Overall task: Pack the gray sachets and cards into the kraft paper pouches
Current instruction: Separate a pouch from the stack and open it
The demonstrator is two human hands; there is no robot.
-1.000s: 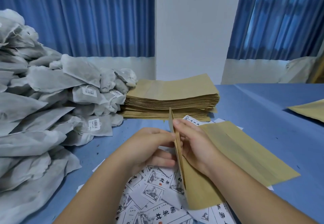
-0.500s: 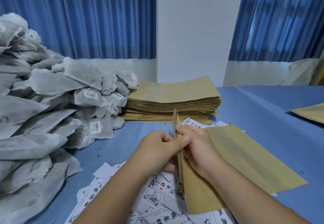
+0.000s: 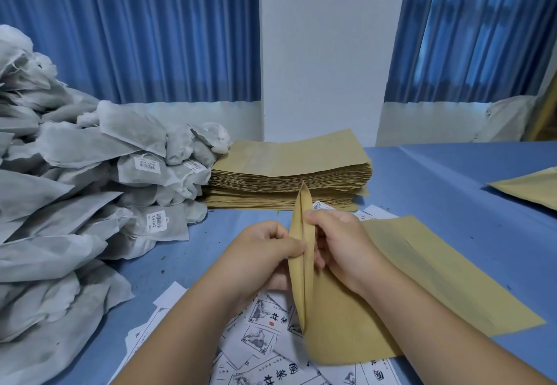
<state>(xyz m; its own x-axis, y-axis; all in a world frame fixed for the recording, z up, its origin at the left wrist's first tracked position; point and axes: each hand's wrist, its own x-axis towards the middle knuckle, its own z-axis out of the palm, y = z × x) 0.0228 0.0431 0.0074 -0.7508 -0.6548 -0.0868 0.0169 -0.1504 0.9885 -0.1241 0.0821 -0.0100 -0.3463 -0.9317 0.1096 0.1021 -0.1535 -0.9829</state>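
Note:
A kraft paper pouch (image 3: 422, 276) lies across the blue table in front of me, its mouth end raised and facing me. My left hand (image 3: 262, 255) pinches the left lip of that mouth and my right hand (image 3: 337, 243) pinches the right lip, so a narrow slit shows between them. Printed white cards (image 3: 265, 333) are scattered under my hands and the pouch. A big heap of gray sachets (image 3: 69, 203) fills the left side. A tall stack of flat kraft pouches (image 3: 289, 173) sits behind my hands.
The table (image 3: 452, 185) has a blue cover. Another kraft pouch (image 3: 530, 185) lies at the right edge. Blue curtains and a white wall stand behind the table.
The pouch mouth has parted slightly between my two hands, and both hands have shifted a little on its lips. My view has tilted, showing more cards at the bottom left.

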